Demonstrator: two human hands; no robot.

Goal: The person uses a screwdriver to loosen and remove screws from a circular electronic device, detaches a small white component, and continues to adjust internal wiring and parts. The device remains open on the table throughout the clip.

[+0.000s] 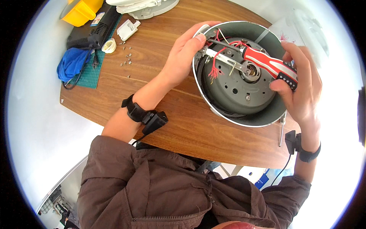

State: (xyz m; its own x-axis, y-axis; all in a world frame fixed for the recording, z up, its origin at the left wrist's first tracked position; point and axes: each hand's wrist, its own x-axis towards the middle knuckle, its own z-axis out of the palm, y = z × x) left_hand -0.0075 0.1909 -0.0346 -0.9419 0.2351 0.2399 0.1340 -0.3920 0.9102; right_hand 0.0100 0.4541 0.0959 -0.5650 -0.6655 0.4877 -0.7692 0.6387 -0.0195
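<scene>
A round metal appliance shell (244,124), like a rice cooker body turned bottom up, is tilted above the table with its grey inside showing. My left hand (187,51) grips its upper left rim, the thumb by a metal bracket. A screwdriver (263,61) with a red, white and black handle lies across the opening. My right hand (301,76) holds the handle's end between thumb and fingers. Its shaft points left, toward my left thumb. Red wires (214,70) with frayed ends hang beside a flat metal strip (225,58) running to the central hub (251,71).
Several loose screws (129,55) lie on the wooden table (183,122). To the left are a white plastic part (127,29), a cream ring (109,45), a blue cloth (72,63), a green cutting mat (90,74) and a black device (91,34). A thin metal rod (281,131) pokes out below the shell.
</scene>
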